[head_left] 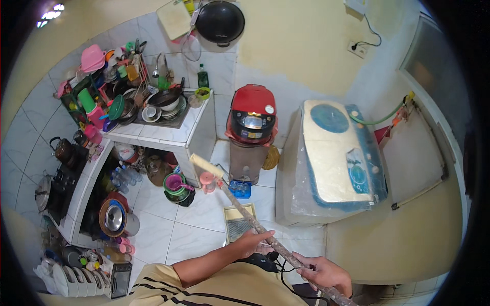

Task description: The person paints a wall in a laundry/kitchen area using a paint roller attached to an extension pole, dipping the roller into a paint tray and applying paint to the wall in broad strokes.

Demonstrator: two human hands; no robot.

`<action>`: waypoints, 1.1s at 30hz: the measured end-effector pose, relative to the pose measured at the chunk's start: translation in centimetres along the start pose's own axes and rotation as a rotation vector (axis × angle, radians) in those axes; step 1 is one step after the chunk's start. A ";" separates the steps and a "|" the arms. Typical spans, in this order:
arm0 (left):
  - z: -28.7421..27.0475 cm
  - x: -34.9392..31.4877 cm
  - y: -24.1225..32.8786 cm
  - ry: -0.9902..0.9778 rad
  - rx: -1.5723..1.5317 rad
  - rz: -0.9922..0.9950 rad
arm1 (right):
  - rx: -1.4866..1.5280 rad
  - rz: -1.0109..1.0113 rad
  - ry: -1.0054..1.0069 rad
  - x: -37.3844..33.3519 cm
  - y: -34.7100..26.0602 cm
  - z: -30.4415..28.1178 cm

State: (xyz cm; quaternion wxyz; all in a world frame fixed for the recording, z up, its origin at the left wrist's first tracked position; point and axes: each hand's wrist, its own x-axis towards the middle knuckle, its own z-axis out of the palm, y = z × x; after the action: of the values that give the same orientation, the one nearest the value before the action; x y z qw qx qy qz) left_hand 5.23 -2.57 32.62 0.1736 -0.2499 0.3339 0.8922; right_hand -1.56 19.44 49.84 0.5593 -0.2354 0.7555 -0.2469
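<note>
A paint roller with a pale yellow sleeve (206,166) is fixed to a long, paint-spotted pole (239,207), which slants from the lower right up toward the sink counter. My left hand (253,243) is closed on the pole near its middle, thumb along the top. Farther down, my right hand (326,275) wraps round the pole by the lower edge. The roller head hangs in front of the counter's corner, apart from the wall. Below the pole a paint tray (232,210) with a ribbed grey slope lies on the floor, partly covered by the pole.
A red rice cooker (252,115) stands on a brown stand at the back wall. On the right is a washing machine (326,148). Dishes crowd the tiled counter (153,133). Green buckets (176,189) and a blue tray of glasses (240,189) sit on the floor.
</note>
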 end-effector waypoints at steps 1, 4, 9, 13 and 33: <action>0.4 -0.1 0.2 0.044 0.024 0.020 | 0.018 0.022 0.027 -0.2 0.1 0.3; 1.0 -0.9 0.5 0.101 0.087 0.096 | 0.104 0.025 0.051 -0.7 0.6 1.0; 2.6 -0.8 2.2 0.068 0.142 0.267 | 0.148 -0.138 0.145 -0.7 1.8 1.7; 4.0 -1.4 3.6 0.063 0.144 0.310 | 0.338 -0.238 0.143 0.0 4.3 2.4; 11.2 4.2 13.0 -0.117 0.334 0.788 | 0.113 -0.441 1.307 1.2 6.1 5.6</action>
State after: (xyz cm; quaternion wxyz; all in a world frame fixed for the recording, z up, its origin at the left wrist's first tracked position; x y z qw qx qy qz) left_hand -8.05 -3.64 44.15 -0.1236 -0.0209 0.5330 0.8368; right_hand 2.98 22.75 43.66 -0.0623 -0.1568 0.8580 -0.4851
